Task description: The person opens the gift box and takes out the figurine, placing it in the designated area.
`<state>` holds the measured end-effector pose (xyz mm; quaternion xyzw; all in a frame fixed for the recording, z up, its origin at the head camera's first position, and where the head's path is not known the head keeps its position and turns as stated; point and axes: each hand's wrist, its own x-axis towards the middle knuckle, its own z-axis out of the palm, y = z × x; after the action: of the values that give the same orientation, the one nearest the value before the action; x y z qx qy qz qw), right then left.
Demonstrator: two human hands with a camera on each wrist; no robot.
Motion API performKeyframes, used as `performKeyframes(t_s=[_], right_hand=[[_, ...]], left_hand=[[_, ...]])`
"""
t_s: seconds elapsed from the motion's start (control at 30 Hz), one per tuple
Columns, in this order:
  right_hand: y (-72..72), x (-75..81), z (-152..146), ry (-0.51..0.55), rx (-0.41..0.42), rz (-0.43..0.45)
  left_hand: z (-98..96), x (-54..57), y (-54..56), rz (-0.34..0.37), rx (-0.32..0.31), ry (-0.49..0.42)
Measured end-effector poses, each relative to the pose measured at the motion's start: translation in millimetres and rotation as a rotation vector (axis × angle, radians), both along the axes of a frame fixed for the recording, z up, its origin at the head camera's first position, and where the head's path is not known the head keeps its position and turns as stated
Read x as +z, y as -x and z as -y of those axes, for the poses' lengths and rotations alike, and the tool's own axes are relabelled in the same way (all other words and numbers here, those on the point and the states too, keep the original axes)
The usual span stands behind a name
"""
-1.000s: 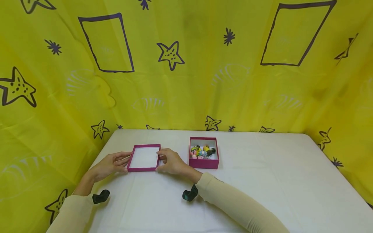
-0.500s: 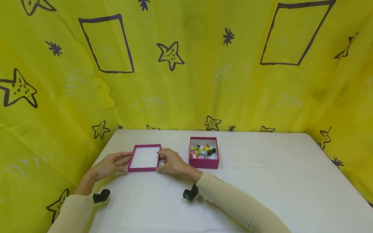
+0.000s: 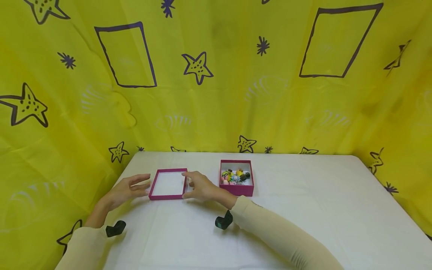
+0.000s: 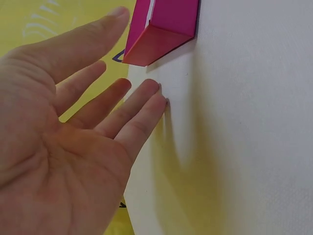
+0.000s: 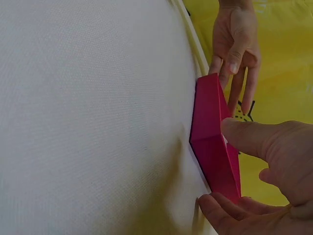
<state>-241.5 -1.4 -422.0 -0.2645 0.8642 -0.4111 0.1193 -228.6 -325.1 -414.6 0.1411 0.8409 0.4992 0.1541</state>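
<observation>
A shallow magenta box lid (image 3: 167,197) with a white inside lies open side up on the white table. My left hand (image 3: 125,190) is off its left side, fingers spread and holding nothing; the left wrist view shows a gap between the fingers (image 4: 139,125) and the lid's corner (image 4: 161,44). At the lid's right side, my right hand (image 3: 202,187) has its thumb at the near corner and its index finger at the far corner. In the right wrist view the thumb (image 5: 249,137) overlaps the lid's edge (image 5: 215,161), with loosely extended fingers (image 5: 220,210) beside the wall.
Right of the lid stands a deeper magenta box (image 3: 236,190) holding several small colourful figures (image 3: 234,177). A yellow patterned curtain (image 3: 216,105) hangs behind and beside the table (image 3: 303,210). Black wrist cameras (image 3: 224,220) project from both sleeves.
My left hand has let go of the lid and drawn slightly left. My right fingers have loosened at its right side. The lid has barely moved; the head view has tilted slightly up.
</observation>
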Motion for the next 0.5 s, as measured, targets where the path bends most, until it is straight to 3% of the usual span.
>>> performKeyframes(t_s=[0.27, 0.5], right_hand=[[-1.7, 6.6, -5, -0.041, 0.049, -0.088], [-6.2, 14.8, -14, -0.017, 0.057, -0.149]], left_hand=[[-4.9, 4.4, -4.0, -0.125, 0.044, -0.002], [-12.7, 7.3, -4.2, -0.172, 0.098, 0.000]])
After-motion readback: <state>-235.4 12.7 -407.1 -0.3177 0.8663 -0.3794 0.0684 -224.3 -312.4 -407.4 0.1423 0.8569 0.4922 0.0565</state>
